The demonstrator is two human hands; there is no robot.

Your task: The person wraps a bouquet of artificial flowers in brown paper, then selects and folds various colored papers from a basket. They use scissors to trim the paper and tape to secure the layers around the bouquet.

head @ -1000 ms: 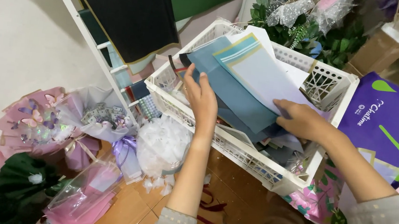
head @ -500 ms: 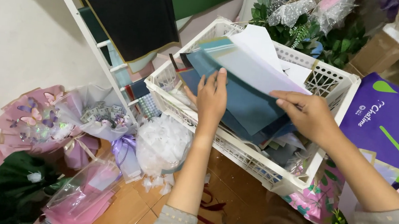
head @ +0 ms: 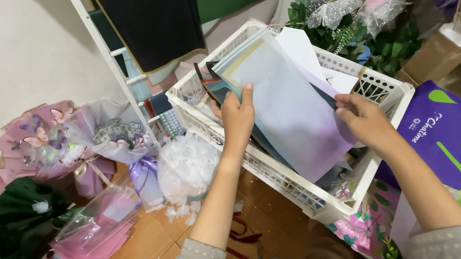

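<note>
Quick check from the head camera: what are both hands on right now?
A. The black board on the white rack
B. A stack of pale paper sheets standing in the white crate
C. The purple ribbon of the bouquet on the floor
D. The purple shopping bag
B: the left hand grips the near edge of the pale paper sheets and the right hand holds their far side, inside the white crate.

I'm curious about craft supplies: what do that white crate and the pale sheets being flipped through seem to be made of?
Crate: likely rigid plastic, matte white, judging by its moulded lattice walls. Pale sheets: probably thin wrapping paper or film, smooth and faintly translucent; they bend under the left hand and right hand.
</note>
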